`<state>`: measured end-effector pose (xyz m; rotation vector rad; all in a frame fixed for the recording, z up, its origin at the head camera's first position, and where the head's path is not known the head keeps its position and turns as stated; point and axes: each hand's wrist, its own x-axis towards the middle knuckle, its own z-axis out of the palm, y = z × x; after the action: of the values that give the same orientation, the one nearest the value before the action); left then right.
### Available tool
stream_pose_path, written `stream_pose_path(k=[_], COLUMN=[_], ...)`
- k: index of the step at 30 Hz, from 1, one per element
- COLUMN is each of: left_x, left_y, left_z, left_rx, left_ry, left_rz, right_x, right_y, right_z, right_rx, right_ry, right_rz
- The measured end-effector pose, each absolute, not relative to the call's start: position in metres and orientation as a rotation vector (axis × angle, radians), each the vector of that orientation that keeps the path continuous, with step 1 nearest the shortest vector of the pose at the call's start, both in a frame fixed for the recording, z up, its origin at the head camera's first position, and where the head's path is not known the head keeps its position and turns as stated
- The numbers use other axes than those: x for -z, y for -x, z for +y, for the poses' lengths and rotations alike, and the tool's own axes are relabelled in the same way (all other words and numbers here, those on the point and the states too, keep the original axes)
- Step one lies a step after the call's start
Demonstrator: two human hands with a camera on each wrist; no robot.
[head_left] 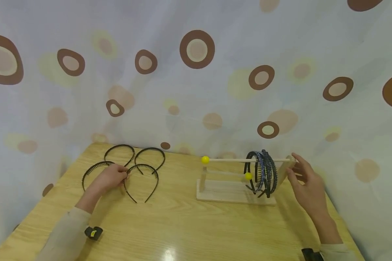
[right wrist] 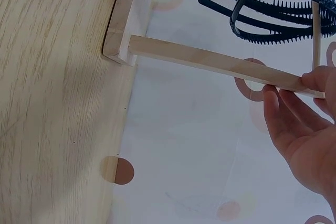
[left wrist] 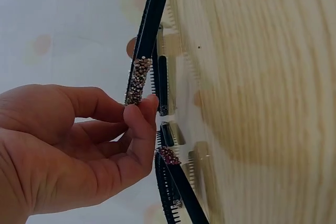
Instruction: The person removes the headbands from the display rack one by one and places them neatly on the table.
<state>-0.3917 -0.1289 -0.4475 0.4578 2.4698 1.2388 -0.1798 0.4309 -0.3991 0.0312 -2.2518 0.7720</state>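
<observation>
My left hand (head_left: 109, 177) pinches a black toothed headband (left wrist: 155, 14) beside its sparkly beaded section, with thumb and fingertips together. Just left of it lies another black headband (head_left: 92, 168); reddish beads show on it in the left wrist view. On the right is a pale wooden stand (head_left: 222, 195) with rods tipped by yellow balls (head_left: 205, 160). Several dark, glittery headbands (head_left: 264, 174) hang on the stand toward its right end. My right hand (head_left: 308, 185) holds the top of the stand's right post (right wrist: 210, 64) between thumb and fingers.
Two more black headbands (head_left: 119, 145) (head_left: 150, 148) lie at the back left of the wooden table (head_left: 176, 228). A patterned cloth (head_left: 196, 108) hangs behind the table's back edge. Bare tabletop lies between the loose headbands and the stand.
</observation>
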Motion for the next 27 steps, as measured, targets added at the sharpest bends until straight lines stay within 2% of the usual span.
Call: stream_pose_path(k=[11,22,27], left_x=[0.442,0.428,0.414], left_y=[0.389,0.382,0.369], left_z=[-0.123,-0.12,-0.107], left_rx=[-0.976,-1.195,-1.266], left_ry=[-0.489,-0.494,-0.571], left_rz=[2.722,2.688,2.643], right_x=[0.399,0.399,0.399], right_y=[0.173,0.172,0.177], right_z=[0.433,0.433,0.432], right_rx=[-0.756,-0.76,-0.761], right_ry=[-0.012,-0.006,0.004], right_rz=[-2.247,-2.252,-2.25])
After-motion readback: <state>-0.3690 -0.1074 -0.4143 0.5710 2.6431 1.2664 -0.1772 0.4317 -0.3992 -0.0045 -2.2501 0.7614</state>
